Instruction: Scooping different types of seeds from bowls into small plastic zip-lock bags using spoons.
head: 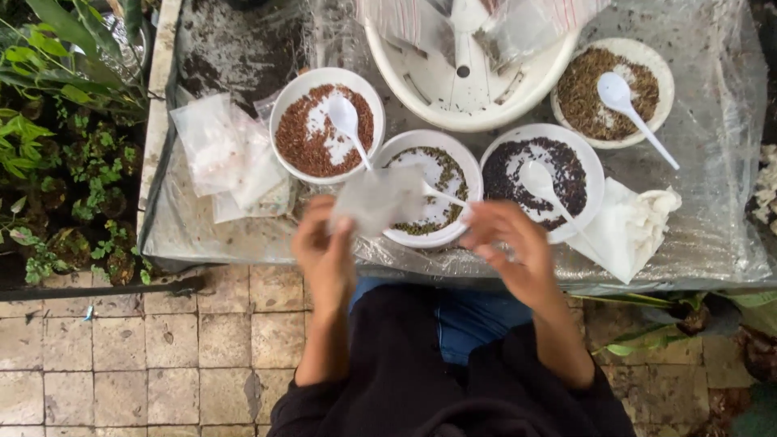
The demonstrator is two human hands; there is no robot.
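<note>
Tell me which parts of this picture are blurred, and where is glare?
Head view: both hands, left and right, and the small clear bag are motion-blurred; the bowls look sharp; soft daylight glares on the plastic sheet.

A small clear bag [376, 198] is pinched in the left hand [326, 247]. More clear bags [231, 158] lie heaped at the counter's [712, 146] left end.
</note>
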